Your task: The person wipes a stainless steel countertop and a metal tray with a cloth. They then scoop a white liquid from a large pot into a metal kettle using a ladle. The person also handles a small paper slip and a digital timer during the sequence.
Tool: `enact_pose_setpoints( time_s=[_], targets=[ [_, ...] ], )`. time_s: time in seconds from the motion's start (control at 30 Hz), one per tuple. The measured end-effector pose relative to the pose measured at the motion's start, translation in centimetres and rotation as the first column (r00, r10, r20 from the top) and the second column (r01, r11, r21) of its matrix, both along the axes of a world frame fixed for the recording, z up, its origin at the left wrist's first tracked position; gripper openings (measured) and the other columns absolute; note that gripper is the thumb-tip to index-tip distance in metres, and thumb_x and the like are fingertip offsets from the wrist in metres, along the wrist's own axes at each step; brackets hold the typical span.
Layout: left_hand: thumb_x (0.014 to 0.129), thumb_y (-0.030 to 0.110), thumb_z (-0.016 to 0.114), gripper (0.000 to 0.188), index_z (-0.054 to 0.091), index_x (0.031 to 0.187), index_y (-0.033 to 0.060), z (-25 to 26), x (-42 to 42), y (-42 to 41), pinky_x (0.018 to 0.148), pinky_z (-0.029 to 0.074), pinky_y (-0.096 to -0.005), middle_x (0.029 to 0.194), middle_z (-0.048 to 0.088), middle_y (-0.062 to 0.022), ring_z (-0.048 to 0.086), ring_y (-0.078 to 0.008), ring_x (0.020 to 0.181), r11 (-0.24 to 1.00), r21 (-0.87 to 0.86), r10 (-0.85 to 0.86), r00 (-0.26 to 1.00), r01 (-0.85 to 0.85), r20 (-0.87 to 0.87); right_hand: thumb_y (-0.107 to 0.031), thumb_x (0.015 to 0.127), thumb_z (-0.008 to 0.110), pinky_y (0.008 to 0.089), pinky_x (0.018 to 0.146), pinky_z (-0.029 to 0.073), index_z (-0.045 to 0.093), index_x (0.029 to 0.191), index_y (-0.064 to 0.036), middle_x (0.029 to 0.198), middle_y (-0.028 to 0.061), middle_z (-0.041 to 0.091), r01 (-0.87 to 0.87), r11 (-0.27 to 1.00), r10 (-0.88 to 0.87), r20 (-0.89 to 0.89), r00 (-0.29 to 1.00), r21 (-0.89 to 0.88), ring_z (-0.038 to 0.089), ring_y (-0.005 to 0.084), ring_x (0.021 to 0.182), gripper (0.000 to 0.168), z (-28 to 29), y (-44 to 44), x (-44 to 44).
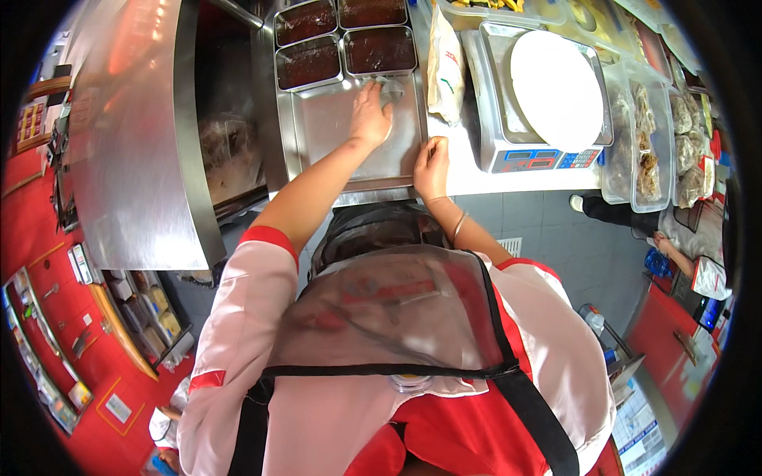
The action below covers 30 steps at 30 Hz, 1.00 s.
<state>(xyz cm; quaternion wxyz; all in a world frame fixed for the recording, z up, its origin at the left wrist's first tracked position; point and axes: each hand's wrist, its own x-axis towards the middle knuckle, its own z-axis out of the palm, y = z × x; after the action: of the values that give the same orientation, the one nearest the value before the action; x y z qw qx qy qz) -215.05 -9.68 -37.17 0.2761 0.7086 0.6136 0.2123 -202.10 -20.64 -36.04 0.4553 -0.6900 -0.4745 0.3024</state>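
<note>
My left hand [370, 118] reaches into a stainless steel tray [333, 131]. Its thumb and fingers are around a crumpled greyish piece of cloth or plastic [392, 91] near the metal pans. Just beyond the fingers, several rectangular metal pans hold a dark red-brown content; the nearest are the right pan [381, 50] and the left pan [309, 62]. My right hand [431, 166] is curled into a fist at the tray's right rim, with nothing visible in it. A bracelet circles that forearm.
Right of the tray lie a white printed bag [445, 65] and a digital scale [536, 159] bearing a white oval plate or lid [556, 89]. Plastic bins [646, 202] with bagged food stand farther right. A steel panel [137, 149] rises at left. Another person [690, 232] is at far right.
</note>
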Motion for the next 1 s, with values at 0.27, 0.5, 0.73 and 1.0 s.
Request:
enact_pose_setpoints(
  time_s=[0.27,0.5,0.73,1.0],
  targets=[
    [0.076,0.022,0.059,0.041,0.052,0.114,0.0063,2.9,4.1,1.1,0.093,0.038,-0.0418,0.123,0.049,-0.0137,0.044,-0.0314,0.115,0.995,-0.081,-0.067,0.996,0.062,-0.062,0.004,0.081,0.043,0.0405,0.070,0.041,0.041,0.086,-0.001,0.081,0.0185,0.047,-0.073,0.997,0.071,0.069,0.995,0.028,0.048,0.0384,0.075,0.008,0.8,-0.1,0.3],
    [0.071,0.007,0.052,0.022,0.062,0.090,0.0080,0.0,1.6,-0.6,0.076,0.046,-0.0451,0.086,0.061,-0.0190,0.057,-0.0371,0.078,0.917,0.043,-0.398,0.914,0.396,0.081,-0.007,0.092,0.036,0.0241,0.044,0.035,0.034,0.078,-0.006,0.064,0.0001,0.035,-0.007,0.997,0.031,-0.334,0.942,0.074,0.036,0.0092,0.052,0.014,-4.6,-0.5,0.1],
    [0.076,0.009,0.049,0.025,0.055,0.101,0.0100,2.8,-2.2,-9.7,0.077,0.044,-0.0401,0.096,0.060,-0.0151,0.056,-0.0337,0.091,0.865,-0.339,-0.260,0.908,0.371,0.329,0.002,0.084,0.043,0.0285,0.062,0.034,0.036,0.080,-0.003,0.072,0.0054,0.033,-0.083,0.991,0.077,0.058,0.995,0.109,0.034,0.0165,0.065,0.010,-0.5,-0.2,0.7],
    [0.082,0.003,0.040,0.030,0.055,0.108,0.0014,7.4,-16.1,-19.5,0.088,0.041,-0.0283,0.103,0.059,-0.0056,0.054,-0.0169,0.097,0.890,-0.421,0.223,0.639,0.174,0.736,-0.010,0.088,0.051,0.0238,0.062,0.036,0.051,0.097,-0.002,0.086,0.0050,0.046,-0.310,0.933,0.302,0.071,0.951,0.181,0.042,0.0116,0.069,0.012,5.6,-4.0,0.4]
  ],
)
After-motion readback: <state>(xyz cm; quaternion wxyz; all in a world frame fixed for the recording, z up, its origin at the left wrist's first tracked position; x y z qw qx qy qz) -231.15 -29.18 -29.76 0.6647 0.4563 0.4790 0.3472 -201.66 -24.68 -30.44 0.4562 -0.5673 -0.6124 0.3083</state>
